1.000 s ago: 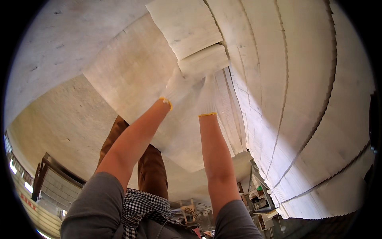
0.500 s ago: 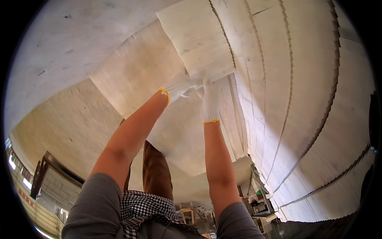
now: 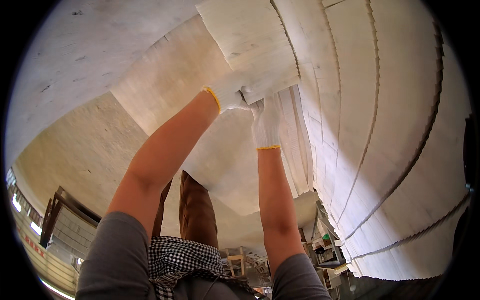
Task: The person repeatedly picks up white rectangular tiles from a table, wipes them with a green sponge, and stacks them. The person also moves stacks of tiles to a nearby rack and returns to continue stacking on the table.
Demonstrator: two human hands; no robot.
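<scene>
My hands wear white knit gloves with yellow cuff edges. A pale, thin, board-like sheet (image 3: pixel 250 40) lies ahead of me, its near edge reaching my hands. At that sheet's near left corner my left hand (image 3: pixel 227 94) is closed, the thumb seeming to lie over the edge and a small dark gap beside it. My right hand (image 3: pixel 266 122) is closed along the same near edge, just to the right. Its fingertips are blurred and partly merge with the pale surface, so the exact grip is hard to make out.
Tall stacks of pale sheets (image 3: pixel 400 100) with jagged edges rise on the right. Another broad pale sheet (image 3: pixel 170 75) lies flat to the left. A dark brown frame (image 3: pixel 62 200) stands at the lower left. Cluttered shelving (image 3: pixel 325 245) is at the lower right.
My left hand has risen slightly and moved right, onto the sheet's near corner. The right hand has shifted slightly right. The stacks have slid a little rightward in view.
</scene>
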